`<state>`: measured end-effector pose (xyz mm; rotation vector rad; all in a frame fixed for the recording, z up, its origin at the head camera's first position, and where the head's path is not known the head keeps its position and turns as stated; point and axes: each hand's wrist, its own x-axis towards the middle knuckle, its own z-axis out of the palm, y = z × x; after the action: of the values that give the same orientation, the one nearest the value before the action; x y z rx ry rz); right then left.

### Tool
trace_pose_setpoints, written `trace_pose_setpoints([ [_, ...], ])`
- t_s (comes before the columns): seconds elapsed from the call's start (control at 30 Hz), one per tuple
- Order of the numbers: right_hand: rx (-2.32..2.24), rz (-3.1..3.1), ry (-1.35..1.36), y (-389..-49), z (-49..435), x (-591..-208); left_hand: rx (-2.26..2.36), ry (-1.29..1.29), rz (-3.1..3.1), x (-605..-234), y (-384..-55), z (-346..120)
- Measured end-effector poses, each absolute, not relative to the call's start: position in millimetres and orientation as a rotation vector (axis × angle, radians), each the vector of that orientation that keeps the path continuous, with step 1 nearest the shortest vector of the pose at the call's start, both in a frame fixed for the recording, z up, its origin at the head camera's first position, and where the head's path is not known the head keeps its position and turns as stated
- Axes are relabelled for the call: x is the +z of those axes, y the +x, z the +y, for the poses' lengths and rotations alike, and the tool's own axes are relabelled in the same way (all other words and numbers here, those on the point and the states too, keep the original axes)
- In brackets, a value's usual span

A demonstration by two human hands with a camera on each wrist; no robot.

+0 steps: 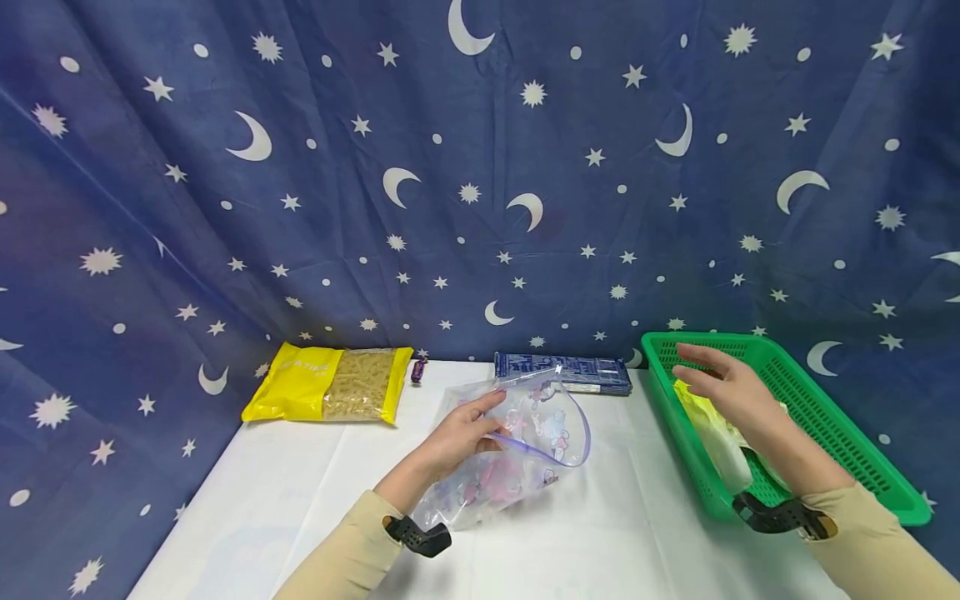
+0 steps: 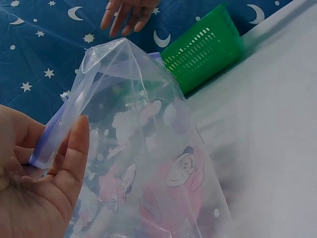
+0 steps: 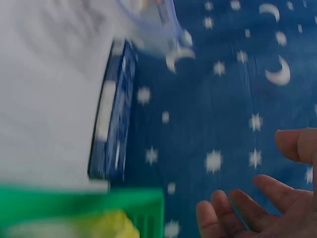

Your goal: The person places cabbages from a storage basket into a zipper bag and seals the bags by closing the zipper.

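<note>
A clear zip bag with pink and blue cartoon prints and a purple zip edge stands with its mouth spread. My left hand pinches the bag's rim between thumb and fingers; the left wrist view shows the purple strip in that grip. Over the green basket hovers my right hand, its fingers loosely extended and holding nothing. Below it in the basket lies a yellow-and-white package, partly hidden by the hand and forearm. In the right wrist view the fingers are spread apart.
Toward the back left lies a yellow pack of pasta-like pieces, with a small dark purple wrapped item beside it. A flat dark blue package lies behind the bag. A star-patterned curtain hangs behind the white table.
</note>
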<state>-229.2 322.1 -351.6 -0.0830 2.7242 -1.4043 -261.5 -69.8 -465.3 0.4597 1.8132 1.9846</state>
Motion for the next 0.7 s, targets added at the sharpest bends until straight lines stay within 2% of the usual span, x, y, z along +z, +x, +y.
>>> trace_pose_setpoints([
  [0.23,-1.385,2.736,-0.056,-238,372,-351,1.987,0.446,1.774,-464,-261,-71],
  [0.7,-1.193,2.626,0.145,-244,441,-356,1.975,0.447,1.777,-464,-264,-71],
])
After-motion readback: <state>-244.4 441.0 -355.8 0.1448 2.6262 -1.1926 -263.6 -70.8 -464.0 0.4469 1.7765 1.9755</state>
